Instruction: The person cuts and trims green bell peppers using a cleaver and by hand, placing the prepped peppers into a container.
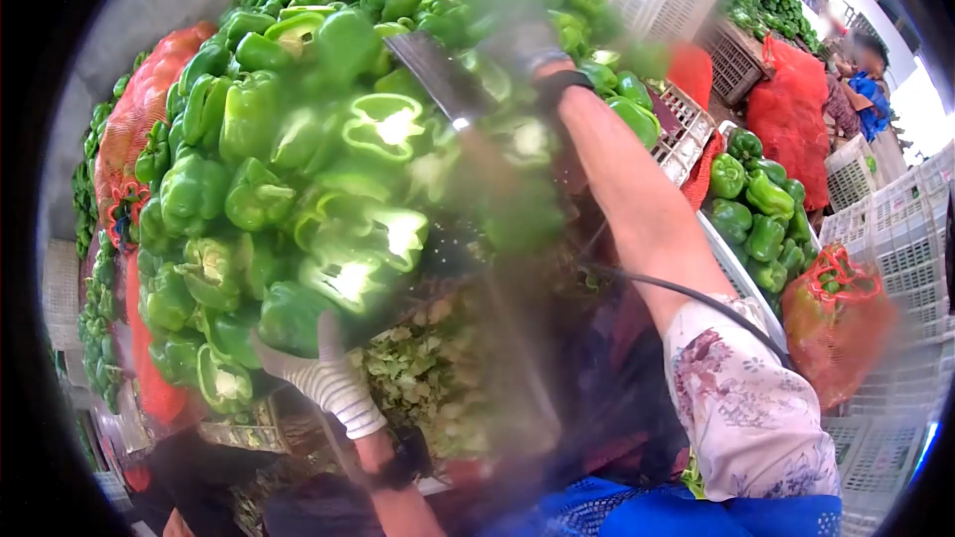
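Observation:
My left hand [333,383], in a white striped glove, is at the lower edge of a big heap of green peppers [194,194]. Its thumb and fingers are spread beside a whole pepper [296,318]. My right hand [522,48], in a grey glove, reaches over the upper part of the heap. Motion blur and a smear on the view hide its fingers and anything in them. Left of it, a broad metal blade [426,78] slants over the peppers; what its lower end joins is blurred. Cut pepper halves [386,126] with pale insides lie in the middle.
Pale green scraps [418,363] lie below the heap. On the right are a crate of peppers [761,209], a red net bag [836,323], a fuller red sack [788,119] and stacked white crates [895,249]. A person [867,89] is at the far upper right.

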The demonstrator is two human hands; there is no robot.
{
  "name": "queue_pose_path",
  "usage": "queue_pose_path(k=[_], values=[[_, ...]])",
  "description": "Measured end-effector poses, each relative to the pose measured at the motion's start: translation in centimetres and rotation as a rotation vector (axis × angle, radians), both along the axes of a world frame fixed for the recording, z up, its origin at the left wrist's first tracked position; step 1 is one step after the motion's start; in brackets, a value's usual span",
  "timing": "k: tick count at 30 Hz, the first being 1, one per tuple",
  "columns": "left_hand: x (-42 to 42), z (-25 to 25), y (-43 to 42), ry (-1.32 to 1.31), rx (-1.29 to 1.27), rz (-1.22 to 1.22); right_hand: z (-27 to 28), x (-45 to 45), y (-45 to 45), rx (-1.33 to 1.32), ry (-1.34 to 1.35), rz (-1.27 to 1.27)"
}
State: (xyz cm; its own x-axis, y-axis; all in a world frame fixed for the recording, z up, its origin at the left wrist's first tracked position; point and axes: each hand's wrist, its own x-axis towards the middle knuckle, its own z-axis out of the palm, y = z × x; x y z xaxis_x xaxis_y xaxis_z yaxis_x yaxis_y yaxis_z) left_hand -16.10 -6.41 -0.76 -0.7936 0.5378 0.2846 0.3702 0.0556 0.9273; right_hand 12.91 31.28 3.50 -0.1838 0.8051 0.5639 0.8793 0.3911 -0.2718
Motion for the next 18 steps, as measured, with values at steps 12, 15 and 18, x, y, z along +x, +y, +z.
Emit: queue_pose_path(k=[12,15,18], values=[[-1.4,-1.5,0.1,-0.043,0.067,-0.051,3.7,2.5,-5.9,-0.029,0.226,0.404],[-0.3,0.4,0.7,0.165,-0.015,-0.001,-0.4,0.4,-4.7,0.178,0.14,0.322],[-0.8,1.9,1.7,0.242,-0.124,0.003,1.0,-3.6,-6.4,0.031,0.459,0.213]])
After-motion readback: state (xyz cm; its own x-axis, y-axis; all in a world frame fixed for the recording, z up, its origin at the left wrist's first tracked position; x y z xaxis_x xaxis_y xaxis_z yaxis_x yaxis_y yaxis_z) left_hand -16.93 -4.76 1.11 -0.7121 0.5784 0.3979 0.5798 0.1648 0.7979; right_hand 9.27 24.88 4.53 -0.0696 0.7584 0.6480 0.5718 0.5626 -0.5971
